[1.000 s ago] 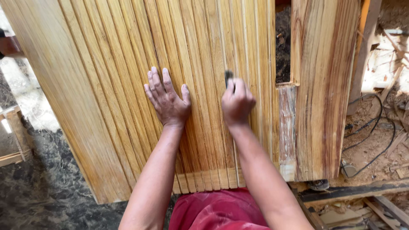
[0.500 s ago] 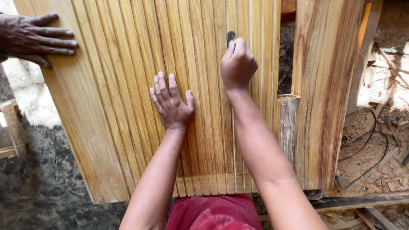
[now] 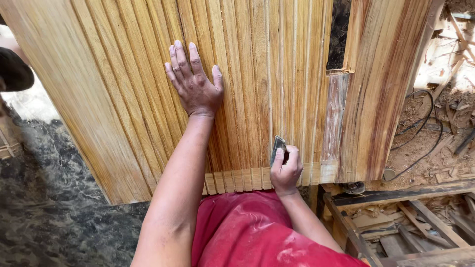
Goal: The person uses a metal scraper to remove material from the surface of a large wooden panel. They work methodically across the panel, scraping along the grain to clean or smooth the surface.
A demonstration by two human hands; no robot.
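Left hand [image 3: 194, 83]: flat, palm down, fingers spread and extended, pressed on the ribbed wooden panel [image 3: 148, 99]. It holds nothing. It lies up the panel from the right hand, and the two hands are well apart.

Right hand [image 3: 285, 169]: curled shut around a small folded piece of grey sandpaper [image 3: 277, 147]. Thumb lies along the sheet's face; the sheet's upper edge sticks out above the fingers and touches the panel surface. Hand sits near the panel's lower end, just above the short cross-cut blocks that finish the ribs.

Panel: pale yellow-brown wood, cut into many narrow ribs with grooves between, running lengthwise away from the person. The sandpaper sits on a rib just right of the panel's middle. Left of the left hand the ribs give way to a broad smooth band of the same wood.

Right of the right hand: a greyer, rougher upright strip [image 3: 336, 113], touching the ribbed field, then a wide plank [image 3: 383, 89] with strong reddish grain. A dark gap opens above the grey strip.

Below the hands: the person's red garment [image 3: 247, 232].

Further right: sawdust-covered ground with black cable [image 3: 420, 123] looped over it, and dark timber framing [image 3: 405, 217] lower down.

Far left: dark mottled floor [image 3: 54, 212]; a dark rounded object [image 3: 14, 71] at the frame edge, kind not determinable.
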